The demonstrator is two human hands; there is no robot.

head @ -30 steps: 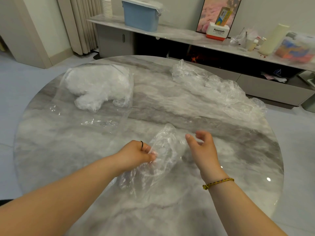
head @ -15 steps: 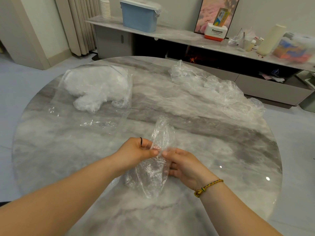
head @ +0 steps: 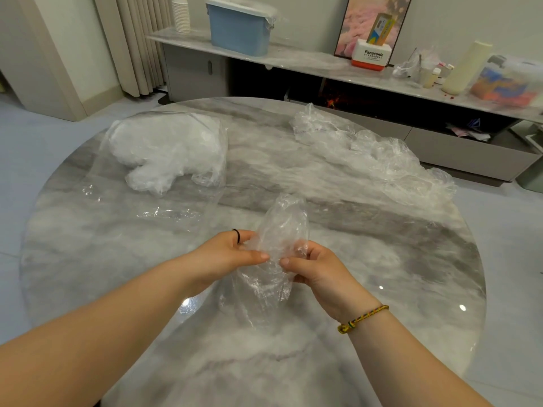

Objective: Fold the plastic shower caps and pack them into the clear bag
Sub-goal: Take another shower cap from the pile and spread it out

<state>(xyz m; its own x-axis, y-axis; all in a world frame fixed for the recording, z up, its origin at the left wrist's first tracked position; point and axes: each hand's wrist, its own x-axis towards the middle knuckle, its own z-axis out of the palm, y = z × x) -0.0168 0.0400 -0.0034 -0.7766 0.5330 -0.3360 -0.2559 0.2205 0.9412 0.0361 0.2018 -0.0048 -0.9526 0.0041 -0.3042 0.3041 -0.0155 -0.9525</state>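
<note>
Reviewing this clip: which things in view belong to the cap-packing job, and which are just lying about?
In the job: shower cap, pinched by the left hand and the right hand; clear bag, part filled; loose cap pile.
Lying about: blue bin; paper cups; Panasonic box; cream roll.

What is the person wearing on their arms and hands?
Both forearms are bare, no sleeves or gloves. The left hand has a thin black band on one finger. At the wrist of the right hand sits a braided cord bracelet, yellow and green with darker flecks, knotted.
</note>
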